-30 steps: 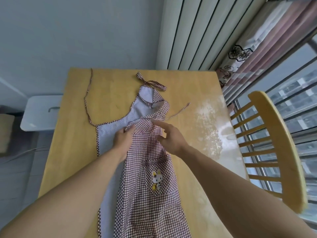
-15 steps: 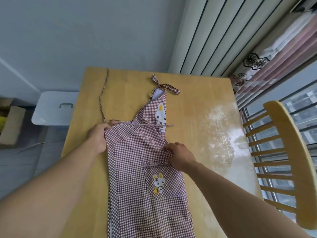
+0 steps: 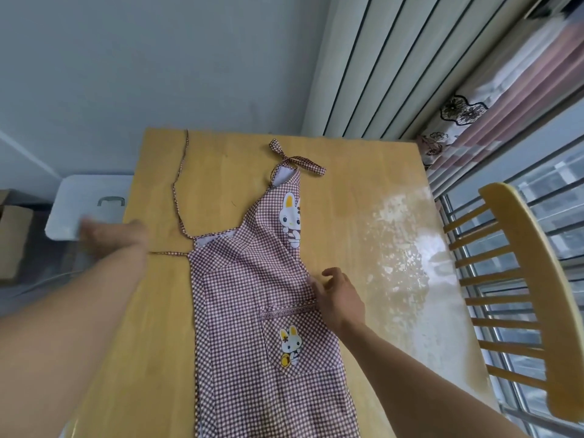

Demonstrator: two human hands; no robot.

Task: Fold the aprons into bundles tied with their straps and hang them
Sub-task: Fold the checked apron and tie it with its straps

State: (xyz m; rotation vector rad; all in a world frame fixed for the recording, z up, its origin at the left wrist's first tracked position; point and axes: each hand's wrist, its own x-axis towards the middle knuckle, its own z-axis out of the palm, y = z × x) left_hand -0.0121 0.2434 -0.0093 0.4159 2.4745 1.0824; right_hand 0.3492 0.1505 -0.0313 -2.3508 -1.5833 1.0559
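A maroon checked apron (image 3: 252, 298) with rabbit pictures lies on the wooden table (image 3: 357, 184), folded lengthwise into a narrow strip. Its tied neck strap (image 3: 297, 159) points to the far edge. One thin waist strap (image 3: 177, 188) curls over the table's left side. A second strap (image 3: 170, 253) runs straight left and vanishes under my left wrist. My left hand (image 3: 110, 235) is blurred past the table's left edge, so its grasp cannot be made out. My right hand (image 3: 338, 298) rests on the apron's right fold, fingers relaxed, just above the pocket.
A wooden chair (image 3: 524, 279) stands at the table's right side by the window. A white lidded box (image 3: 91, 197) and a cardboard box (image 3: 12, 238) sit on the floor to the left. A wall and ribbed panel lie beyond the far edge.
The apron's right half has been folded over onto the left. My left hand left the apron's corner and swept out to the left. My right hand stayed at the right fold.
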